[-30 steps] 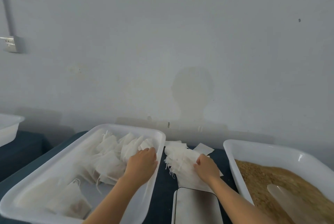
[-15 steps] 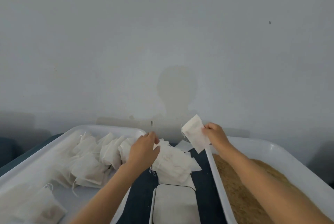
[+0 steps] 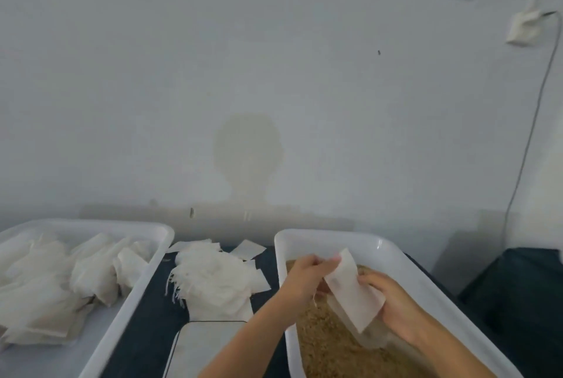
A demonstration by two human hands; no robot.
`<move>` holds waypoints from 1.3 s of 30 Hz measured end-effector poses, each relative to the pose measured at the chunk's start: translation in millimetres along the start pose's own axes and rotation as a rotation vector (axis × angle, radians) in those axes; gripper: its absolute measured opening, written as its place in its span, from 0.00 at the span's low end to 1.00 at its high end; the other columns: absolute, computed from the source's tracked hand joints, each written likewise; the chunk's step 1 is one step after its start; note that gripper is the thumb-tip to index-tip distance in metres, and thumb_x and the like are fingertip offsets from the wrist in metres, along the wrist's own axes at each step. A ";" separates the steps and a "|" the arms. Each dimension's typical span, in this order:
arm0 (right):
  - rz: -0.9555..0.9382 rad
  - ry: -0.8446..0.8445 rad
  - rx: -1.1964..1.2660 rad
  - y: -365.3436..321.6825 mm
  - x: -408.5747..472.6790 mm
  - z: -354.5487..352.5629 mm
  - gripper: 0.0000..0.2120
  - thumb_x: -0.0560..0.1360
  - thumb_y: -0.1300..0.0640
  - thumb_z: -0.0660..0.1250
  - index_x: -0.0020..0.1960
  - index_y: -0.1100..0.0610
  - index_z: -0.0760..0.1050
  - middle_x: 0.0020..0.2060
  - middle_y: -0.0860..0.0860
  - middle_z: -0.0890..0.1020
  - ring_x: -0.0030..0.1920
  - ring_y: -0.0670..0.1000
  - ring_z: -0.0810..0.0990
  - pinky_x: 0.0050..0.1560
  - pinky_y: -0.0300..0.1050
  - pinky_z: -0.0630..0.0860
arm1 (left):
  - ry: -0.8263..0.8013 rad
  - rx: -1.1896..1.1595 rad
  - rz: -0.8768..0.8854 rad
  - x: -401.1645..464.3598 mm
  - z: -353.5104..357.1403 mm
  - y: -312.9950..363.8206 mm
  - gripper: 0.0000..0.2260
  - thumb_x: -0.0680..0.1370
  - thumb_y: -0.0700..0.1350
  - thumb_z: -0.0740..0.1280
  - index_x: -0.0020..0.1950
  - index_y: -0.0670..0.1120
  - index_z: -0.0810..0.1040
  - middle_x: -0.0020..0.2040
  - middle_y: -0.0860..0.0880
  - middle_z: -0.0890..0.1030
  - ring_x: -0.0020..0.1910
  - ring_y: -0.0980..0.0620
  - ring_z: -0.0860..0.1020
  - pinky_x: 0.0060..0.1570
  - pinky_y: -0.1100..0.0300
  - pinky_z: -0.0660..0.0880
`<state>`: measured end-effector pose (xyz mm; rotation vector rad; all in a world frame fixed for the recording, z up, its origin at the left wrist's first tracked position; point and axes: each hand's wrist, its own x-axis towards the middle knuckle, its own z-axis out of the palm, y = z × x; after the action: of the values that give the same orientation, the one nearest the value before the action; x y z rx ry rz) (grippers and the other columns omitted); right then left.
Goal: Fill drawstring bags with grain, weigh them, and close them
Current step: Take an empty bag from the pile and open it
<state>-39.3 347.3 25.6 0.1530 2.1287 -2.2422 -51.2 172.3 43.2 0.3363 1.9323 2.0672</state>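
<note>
Empty drawstring bag (image 3: pixel 353 289): white, flat, tilted, held over grain (image 3: pixel 332 347) in white tray (image 3: pixel 405 274). Left hand (image 3: pixel 304 278): fingers pinching bag's upper edge. Right hand (image 3: pixel 393 301): fingers curled under bag's lower corner, gripping it. Translucent scoop (image 3: pixel 371 341): just below right fingers, lying in grain. Loose pile of empty bags (image 3: pixel 213 280): left of left fingers, on dark tabletop (image 3: pixel 146 332). Scale platform (image 3: pixel 207 347): nearer than that pile. Second white tray (image 3: pixel 137 295): farther left of fingers, holding filled bags (image 3: pixel 61 286).
</note>
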 end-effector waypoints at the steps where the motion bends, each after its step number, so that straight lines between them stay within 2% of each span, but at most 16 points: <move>1: 0.018 0.027 0.000 6.1 1.9 -3.6 0.11 0.73 0.58 0.63 0.48 0.63 0.79 0.45 0.60 0.81 0.45 0.58 0.77 0.40 0.47 0.71 | -0.014 0.028 0.004 3.3 5.0 -6.2 0.09 0.78 0.50 0.66 0.45 0.45 0.73 0.39 0.49 0.78 0.30 0.58 0.77 0.27 0.68 0.70; 3: 0.034 0.082 -0.043 16.2 5.0 -7.2 0.06 0.74 0.59 0.64 0.46 0.61 0.77 0.45 0.59 0.81 0.46 0.59 0.76 0.41 0.47 0.70 | -0.023 0.077 -0.007 9.4 13.8 -16.3 0.06 0.78 0.45 0.65 0.43 0.46 0.73 0.38 0.50 0.77 0.29 0.58 0.76 0.26 0.68 0.69; 5: -0.034 0.176 -0.256 23.5 5.5 -6.8 0.02 0.76 0.63 0.64 0.45 0.59 0.75 0.45 0.56 0.80 0.46 0.56 0.77 0.42 0.46 0.71 | 0.000 0.113 -0.015 14.7 18.4 -25.8 0.07 0.79 0.42 0.63 0.40 0.45 0.71 0.35 0.49 0.74 0.28 0.57 0.73 0.26 0.67 0.69; 7: -0.207 0.318 -0.583 28.9 3.6 -5.8 0.06 0.74 0.64 0.65 0.44 0.55 0.71 0.43 0.51 0.78 0.45 0.49 0.77 0.44 0.41 0.71 | 0.032 0.170 0.011 16.8 21.0 -32.6 0.08 0.78 0.40 0.62 0.39 0.45 0.69 0.34 0.49 0.70 0.28 0.55 0.70 0.27 0.66 0.66; 9: -0.346 0.351 -0.671 30.5 1.0 -2.5 0.08 0.74 0.63 0.66 0.41 0.55 0.69 0.37 0.48 0.76 0.40 0.48 0.76 0.41 0.39 0.71 | 0.056 0.271 0.083 16.2 22.6 -36.8 0.09 0.77 0.40 0.61 0.36 0.47 0.68 0.33 0.50 0.69 0.31 0.55 0.69 0.30 0.64 0.66; 11: -0.306 0.211 -0.501 28.7 -2.3 4.5 0.08 0.76 0.58 0.67 0.38 0.56 0.73 0.30 0.48 0.76 0.32 0.49 0.76 0.34 0.37 0.72 | 0.033 0.381 0.184 14.1 25.6 -39.7 0.08 0.76 0.44 0.61 0.37 0.46 0.72 0.35 0.52 0.73 0.35 0.55 0.72 0.36 0.62 0.68; 13: -0.178 0.082 -0.305 23.8 -4.3 13.5 0.11 0.74 0.52 0.67 0.36 0.55 0.79 0.30 0.50 0.79 0.31 0.48 0.78 0.30 0.38 0.73 | -0.030 0.442 0.272 11.4 28.4 -41.8 0.08 0.77 0.47 0.60 0.46 0.49 0.79 0.41 0.54 0.80 0.42 0.58 0.78 0.43 0.65 0.73; 16: -0.134 0.039 -0.150 19.2 -5.7 17.1 0.14 0.70 0.48 0.66 0.33 0.55 0.82 0.30 0.53 0.81 0.31 0.48 0.80 0.29 0.38 0.74 | -0.058 0.395 0.256 9.9 29.2 -41.7 0.12 0.75 0.52 0.60 0.50 0.52 0.81 0.46 0.55 0.83 0.47 0.59 0.79 0.51 0.62 0.74; 20: -0.120 0.054 -0.066 17.7 -8.8 15.4 0.14 0.71 0.50 0.64 0.34 0.58 0.82 0.28 0.54 0.79 0.32 0.51 0.78 0.34 0.41 0.73 | -0.044 0.348 0.227 12.9 28.3 -38.3 0.18 0.70 0.54 0.59 0.43 0.41 0.80 0.39 0.45 0.80 0.41 0.51 0.76 0.46 0.56 0.70; 23: -0.101 0.053 -0.017 17.0 -9.0 13.8 0.15 0.78 0.56 0.60 0.38 0.61 0.79 0.28 0.56 0.79 0.30 0.51 0.79 0.31 0.40 0.74 | -0.066 0.302 0.223 9.5 29.2 -38.2 0.18 0.73 0.54 0.59 0.40 0.39 0.76 0.36 0.48 0.75 0.39 0.52 0.72 0.45 0.56 0.67; 28: -0.126 -0.009 -0.081 12.3 -14.7 14.0 0.19 0.80 0.52 0.57 0.41 0.64 0.77 0.32 0.58 0.79 0.32 0.53 0.79 0.34 0.41 0.75 | -0.078 0.353 0.253 10.8 26.7 -42.3 0.16 0.81 0.46 0.58 0.40 0.37 0.75 0.36 0.47 0.75 0.38 0.52 0.71 0.44 0.57 0.67; 30: -0.129 0.004 -0.180 13.5 -14.2 12.2 0.17 0.80 0.54 0.58 0.44 0.68 0.76 0.35 0.59 0.78 0.35 0.53 0.79 0.36 0.41 0.75 | -0.070 0.433 0.283 10.1 27.0 -43.1 0.15 0.80 0.48 0.60 0.35 0.45 0.75 0.32 0.56 0.75 0.33 0.58 0.71 0.39 0.64 0.67; 31: -0.141 0.027 -0.264 14.5 -13.3 10.3 0.16 0.80 0.57 0.59 0.46 0.71 0.75 0.37 0.61 0.78 0.36 0.54 0.78 0.37 0.42 0.76 | -0.060 0.471 0.297 9.3 27.4 -43.3 0.14 0.79 0.50 0.62 0.33 0.50 0.73 0.30 0.58 0.75 0.31 0.62 0.71 0.37 0.67 0.67; 33: -0.168 0.086 -0.428 16.4 -11.9 6.8 0.11 0.79 0.63 0.59 0.45 0.72 0.73 0.37 0.61 0.77 0.36 0.55 0.78 0.38 0.45 0.76 | 0.004 0.564 0.343 9.2 28.4 -45.5 0.12 0.77 0.50 0.64 0.34 0.53 0.70 0.30 0.58 0.74 0.31 0.62 0.71 0.35 0.69 0.67; 37: -0.189 0.237 -0.729 24.0 -9.5 3.3 0.13 0.78 0.62 0.61 0.34 0.58 0.70 0.28 0.50 0.73 0.29 0.47 0.72 0.34 0.40 0.70 | 0.173 0.662 0.466 9.2 28.4 -48.8 0.08 0.77 0.39 0.61 0.45 0.50 0.64 0.36 0.53 0.71 0.34 0.53 0.72 0.36 0.59 0.71; 39: -0.185 0.264 -0.797 25.2 -8.2 3.9 0.13 0.77 0.61 0.63 0.33 0.57 0.70 0.28 0.49 0.72 0.28 0.46 0.70 0.32 0.36 0.68 | 0.198 0.746 0.566 8.5 28.9 -49.0 0.10 0.78 0.37 0.58 0.45 0.52 0.64 0.37 0.54 0.70 0.34 0.53 0.71 0.35 0.60 0.69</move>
<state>-28.8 341.8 1.6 0.2269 3.0916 -1.3160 -46.1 205.0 -3.8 0.9563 2.9561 1.5828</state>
